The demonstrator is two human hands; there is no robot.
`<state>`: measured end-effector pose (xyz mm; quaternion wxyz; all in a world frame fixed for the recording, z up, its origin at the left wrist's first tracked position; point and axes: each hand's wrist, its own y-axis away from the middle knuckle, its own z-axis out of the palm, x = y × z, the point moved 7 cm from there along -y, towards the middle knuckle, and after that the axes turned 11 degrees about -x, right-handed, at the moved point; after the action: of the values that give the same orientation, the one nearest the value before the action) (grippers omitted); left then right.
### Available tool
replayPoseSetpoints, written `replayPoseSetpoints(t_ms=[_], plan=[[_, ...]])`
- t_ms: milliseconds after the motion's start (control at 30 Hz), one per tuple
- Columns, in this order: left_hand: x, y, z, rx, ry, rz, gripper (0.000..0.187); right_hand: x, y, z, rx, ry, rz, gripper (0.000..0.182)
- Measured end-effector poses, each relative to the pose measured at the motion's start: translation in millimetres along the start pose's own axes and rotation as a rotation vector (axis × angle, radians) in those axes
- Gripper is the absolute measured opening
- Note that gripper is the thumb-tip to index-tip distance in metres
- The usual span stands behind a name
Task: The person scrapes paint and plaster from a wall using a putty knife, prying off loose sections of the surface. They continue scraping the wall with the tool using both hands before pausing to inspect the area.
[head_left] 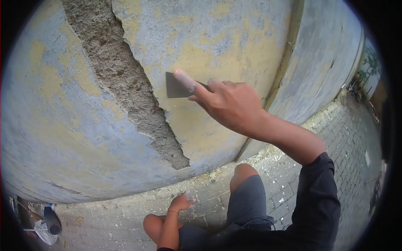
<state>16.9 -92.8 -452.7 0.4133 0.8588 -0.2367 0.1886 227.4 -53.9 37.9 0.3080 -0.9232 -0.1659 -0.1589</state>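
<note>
My right hand [232, 102] grips a putty knife [176, 87] with the index finger stretched along its blade. The blade lies against the peeling yellow and grey-blue wall [209, 46], just right of a long rough strip of bare masonry [115, 69]. Pale dust coats the tip of that index finger. My left hand [181, 203] hangs low by my left knee, away from the wall, with its fingers apart and nothing visible in it. The handle of the putty knife is mostly hidden in my palm.
Brick paving [125, 221] runs along the wall's foot, strewn with pale flakes. A dark cylindrical object [52, 221] and a white bag [46, 235] are at the lower left. A vertical ridge [284, 54] crosses the wall on the right. Green plants [370, 60] grow beyond.
</note>
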Motion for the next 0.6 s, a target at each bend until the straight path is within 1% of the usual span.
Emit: replayPoseSetpoints(t_ms=[33, 100, 133, 167, 200, 233, 267, 300, 333, 367, 433, 467, 567, 600], plan=[[-4.7, -3.5, 2.1, 0.007, 0.008, -0.006, 0.078, -6.8, -3.9, 4.4, -0.008, -0.015, -0.021, 0.065], [-1.9, -13.9, -1.3, 0.013, -0.006, 0.018, 0.078, 5.8, 6.1, 5.5, -0.034, 0.007, 0.006, 0.066], [-4.4, -12.2, -1.3, 0.005, -0.030, -0.029, 0.078, 9.0, 10.2, 8.6, -0.063, -0.003, 0.005, 0.067], [-7.9, -10.9, -1.0, 0.000, -0.048, -0.077, 0.078, 23.3, 22.5, 14.1, -0.093, 0.033, 0.039, 0.066], [-10.4, -12.2, 0.5, 0.018, -0.040, -0.064, 0.079, 41.5, 40.4, 16.4, -0.120, 0.066, 0.060, 0.066], [-9.8, -11.5, -0.1, 0.025, -0.033, -0.060, 0.079, 59.5, 55.7, 17.1, -0.186, 0.110, 0.128, 0.066], [-6.7, -8.2, -0.8, 0.024, -0.035, -0.032, 0.079, 81.3, 72.0, 29.8, -0.136, 0.115, 0.157, 0.067], [-0.8, -6.2, -3.1, 0.032, -0.033, -0.006, 0.080, 89.3, 73.1, 27.7, -0.155, 0.111, 0.193, 0.068], [6.1, -6.4, -6.7, 0.052, -0.015, -0.004, 0.080, 87.6, 70.3, 29.6, -0.151, 0.104, 0.186, 0.068], [10.9, -4.0, -8.9, 0.030, -0.007, -0.003, 0.080, 85.9, 71.5, 31.6, -0.157, 0.092, 0.201, 0.068], [12.3, -4.8, -4.0, -0.023, -0.026, -0.010, 0.080, 68.3, 61.1, 23.8, -0.110, 0.091, 0.146, 0.067], [7.3, -12.8, 0.2, -0.034, -0.029, -0.006, 0.080, 62.7, 58.4, 23.8, -0.048, 0.064, 0.104, 0.067], [-0.2, -23.5, 8.0, -0.064, -0.060, -0.032, 0.079, 75.7, 64.0, 28.8, -0.070, 0.048, 0.081, 0.066], [1.2, -26.4, 9.2, -0.076, -0.087, -0.043, 0.078, 86.0, 70.2, 32.1, -0.105, 0.065, 0.119, 0.066]])
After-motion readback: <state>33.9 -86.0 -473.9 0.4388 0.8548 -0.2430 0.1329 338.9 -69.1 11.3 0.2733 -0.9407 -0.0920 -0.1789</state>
